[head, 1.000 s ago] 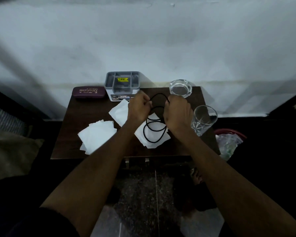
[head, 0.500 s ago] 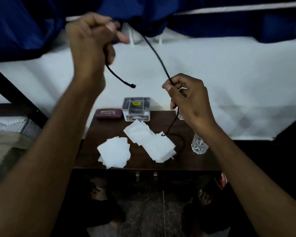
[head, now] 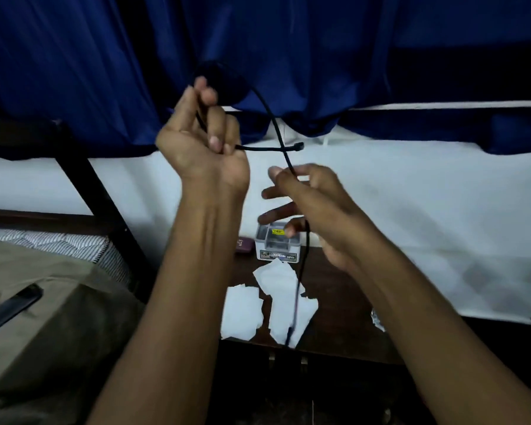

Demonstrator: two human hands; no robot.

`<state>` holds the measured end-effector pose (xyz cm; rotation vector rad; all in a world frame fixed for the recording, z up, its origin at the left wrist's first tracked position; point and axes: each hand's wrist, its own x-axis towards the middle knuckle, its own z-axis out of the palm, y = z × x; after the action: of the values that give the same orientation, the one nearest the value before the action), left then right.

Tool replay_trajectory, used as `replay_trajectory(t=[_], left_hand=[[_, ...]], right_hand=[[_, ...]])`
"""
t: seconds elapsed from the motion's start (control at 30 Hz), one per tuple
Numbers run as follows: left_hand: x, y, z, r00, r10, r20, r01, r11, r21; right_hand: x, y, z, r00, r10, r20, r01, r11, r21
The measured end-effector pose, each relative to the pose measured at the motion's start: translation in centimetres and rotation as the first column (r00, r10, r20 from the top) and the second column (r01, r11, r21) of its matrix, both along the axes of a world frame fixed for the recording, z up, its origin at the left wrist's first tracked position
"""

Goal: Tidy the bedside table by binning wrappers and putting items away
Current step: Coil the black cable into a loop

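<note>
My left hand (head: 201, 142) is raised above the bedside table (head: 334, 329), shut on one end of a black cable (head: 273, 124) whose plug sticks out to the right. The cable loops up over that hand and runs down through my right hand (head: 307, 204), which pinches it between thumb and forefinger with the other fingers spread. Its free end hangs down over the white wrappers (head: 276, 302) scattered on the table. A grey organiser box (head: 276, 245) stands at the table's back edge.
A maroon spectacle case (head: 244, 245) lies left of the organiser, partly hidden by my left arm. A sliver of a drinking glass (head: 377, 320) shows at the table's right edge. A bed with a dark frame (head: 83, 179) stands to the left, a blue curtain (head: 319, 56) hangs above.
The cable has been lifted off the table. My left hand came down and toward the middle, my right hand opened its fingers, and the view tilted up toward the curtain.
</note>
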<state>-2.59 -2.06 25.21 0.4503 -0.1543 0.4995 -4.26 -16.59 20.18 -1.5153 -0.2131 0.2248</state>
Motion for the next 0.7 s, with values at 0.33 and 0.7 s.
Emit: replay_trajectory(t=[0.33, 0.7], left_hand=[[0.2, -3.6, -7.1, 0.917, 0.224, -0.330, -0.191, 0.973, 0.130], [-0.4, -0.7, -8.8, 0.777, 0.519, 0.357, -0.275, -0.231, 0.933]], right_hand=[[1.4, -0.8, 1.4, 0.998, -0.011, -0.063, 0.031, 0.945, 0.327], [5.9, -1.3, 0.4, 0.934, 0.186, 0.305, 0.000, 0.854, -0.520]])
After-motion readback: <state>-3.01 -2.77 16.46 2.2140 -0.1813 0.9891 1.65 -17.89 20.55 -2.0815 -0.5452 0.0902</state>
